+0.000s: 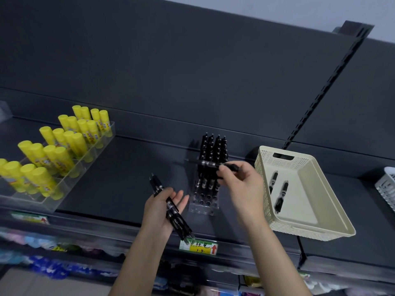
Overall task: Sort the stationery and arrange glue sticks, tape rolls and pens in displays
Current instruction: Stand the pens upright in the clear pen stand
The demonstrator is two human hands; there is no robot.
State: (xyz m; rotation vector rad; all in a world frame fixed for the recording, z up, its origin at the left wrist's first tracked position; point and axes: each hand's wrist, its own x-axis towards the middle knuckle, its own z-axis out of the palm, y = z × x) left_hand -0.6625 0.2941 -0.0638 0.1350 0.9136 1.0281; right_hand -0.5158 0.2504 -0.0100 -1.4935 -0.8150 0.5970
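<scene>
1. The right hand (241,184) was recorded pinching a single black pen (210,163) near 1 end. The pen was held level above the clear pen stand (204,202).
2. The stand's rear rows were seen filled with upright pens, while its front holes were vacant.
3. The left hand (162,210) was noted grasping a bundle of pens (171,208) across the palm. The thumb was apparently laid over it and the other fingers were fairly straight.
4. 2 loose pens (277,189) were observed lying in the cream basket (310,163), just right of the stand.
5. Risk: the bundle was judged liable to slip, as the barrels are smooth and round, the hold looked lax, and the tips overhung the shelf edge (245,251).
6. Risk: the level pen must be turned upright. A missed hole or a knock against the standing pens could be expected to tip them or shift the light stand.
7. Materials: the stand was glossy, rigid and transparent; the basket was matte perforated plastic with sloped walls; the yellow glue sticks (53,146), well apart at left, were smooth cylinders in a clear stepped tray (106,129).
</scene>
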